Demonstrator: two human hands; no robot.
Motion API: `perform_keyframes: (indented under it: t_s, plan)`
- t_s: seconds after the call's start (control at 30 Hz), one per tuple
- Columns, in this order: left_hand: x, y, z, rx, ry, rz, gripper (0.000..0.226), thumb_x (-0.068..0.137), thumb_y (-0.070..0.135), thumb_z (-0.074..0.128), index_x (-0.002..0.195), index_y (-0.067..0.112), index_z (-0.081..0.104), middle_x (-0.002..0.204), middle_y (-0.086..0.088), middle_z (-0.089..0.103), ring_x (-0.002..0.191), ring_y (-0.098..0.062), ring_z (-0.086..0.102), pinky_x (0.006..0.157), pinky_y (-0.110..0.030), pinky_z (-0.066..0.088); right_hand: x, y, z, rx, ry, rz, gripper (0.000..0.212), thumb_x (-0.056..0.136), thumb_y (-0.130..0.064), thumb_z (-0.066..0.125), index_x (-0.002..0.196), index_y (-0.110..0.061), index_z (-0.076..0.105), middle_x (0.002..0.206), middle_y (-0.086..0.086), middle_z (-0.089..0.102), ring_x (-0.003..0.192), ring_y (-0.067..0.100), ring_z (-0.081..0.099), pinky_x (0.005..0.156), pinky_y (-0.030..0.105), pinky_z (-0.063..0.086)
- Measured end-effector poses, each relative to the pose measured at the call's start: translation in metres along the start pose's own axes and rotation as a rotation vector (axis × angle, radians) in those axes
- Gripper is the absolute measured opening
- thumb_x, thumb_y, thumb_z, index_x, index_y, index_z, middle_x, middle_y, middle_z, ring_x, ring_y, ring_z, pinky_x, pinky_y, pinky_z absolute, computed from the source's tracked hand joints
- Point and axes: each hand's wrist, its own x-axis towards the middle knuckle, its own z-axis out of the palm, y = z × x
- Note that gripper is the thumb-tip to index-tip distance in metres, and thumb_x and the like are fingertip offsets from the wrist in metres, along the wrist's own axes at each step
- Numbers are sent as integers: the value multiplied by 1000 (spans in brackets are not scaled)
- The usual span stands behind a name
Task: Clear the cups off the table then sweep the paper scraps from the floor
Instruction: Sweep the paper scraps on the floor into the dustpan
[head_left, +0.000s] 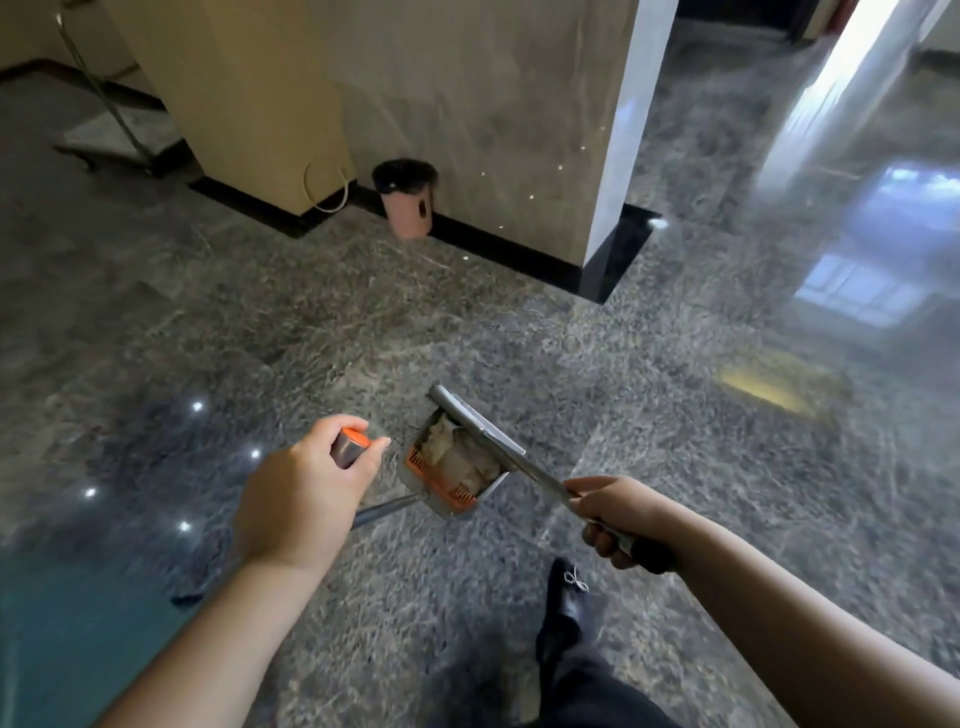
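My left hand (306, 488) grips the dustpan (452, 467) handle upright, keeping scraps (457, 457) in; my right hand (613, 519) clasps the broom (483, 431).

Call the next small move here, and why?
Probably carry the dustpan to the pink bin by the pillar base and tip it in. The left hand grips the orange-capped handle top, the right hand grips the broom handle, and crumpled paper scraps already lie in the pan. No scraps show on the floor nearby, though the frame is blurred.
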Motion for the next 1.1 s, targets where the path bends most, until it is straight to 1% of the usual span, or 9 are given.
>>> perform_keyframes:
  t_s: [0.1,0.23,0.33,0.5,0.67,0.8,0.93,1.0,1.1]
  plan:
    - [67,8,35,12,19,-23,24,75,38,81,91,22,73,69,-11,71,64,-38,66,53,-36,50,47,-56,-30,-14,-3,1,23,97,-11,45,93,-26,61,46,0,42,34,9,36,40,13,26]
    - [157,25,82,84,44,-65,26,73,42,81,89,24,72,65,-12,69,59,-38,65,52,-37,51,108,-138,-77,-70,-23,-19,29,97,-9,42,119,-18,59,50,2,39,34,10,35,40,13,26]
    - [219,34,108,89,77,-69,26,72,43,81,88,24,71,64,-10,69,57,-38,65,50,-34,48,150,-202,-107,-95,-34,-36,31,98,-11,43,122,-25,59,49,2,42,34,10,36,39,13,27]
    - [314,34,145,86,78,-83,25,75,43,80,90,24,70,66,-9,70,59,-37,65,52,-35,51,216,-289,-135,-83,-67,-26,30,98,-13,44,117,-29,61,48,1,44,34,9,37,39,14,29]
    - [418,21,185,116,90,-106,26,73,43,80,89,25,71,65,-10,70,59,-37,66,51,-34,48,287,-373,-146,-108,-51,-14,24,98,-12,46,92,-31,60,48,2,45,34,10,36,40,14,28]
    - [506,9,212,102,64,-149,27,74,45,79,91,26,71,70,-10,71,64,-38,66,55,-37,51,335,-440,-152,-144,-42,-19,33,97,-10,43,117,-34,55,54,4,44,36,11,36,41,15,27]
    - [591,8,227,63,72,-131,26,75,42,80,91,24,71,66,-9,69,61,-37,64,54,-33,47,377,-510,-165,-133,-64,-56,33,96,-9,43,114,-31,60,53,4,44,37,10,36,40,17,27]
    - [630,9,235,67,76,-125,25,76,41,80,91,23,71,67,-7,69,61,-35,63,53,-29,43,401,-543,-172,-132,-62,-47,35,96,-10,45,121,-30,58,53,4,45,36,10,37,39,17,28]
    - [685,10,250,69,62,-147,26,78,44,77,93,24,70,69,-7,70,62,-35,64,55,-36,52,444,-590,-184,-132,-82,-54,40,96,-11,46,131,-31,53,50,3,46,35,10,38,38,16,30]
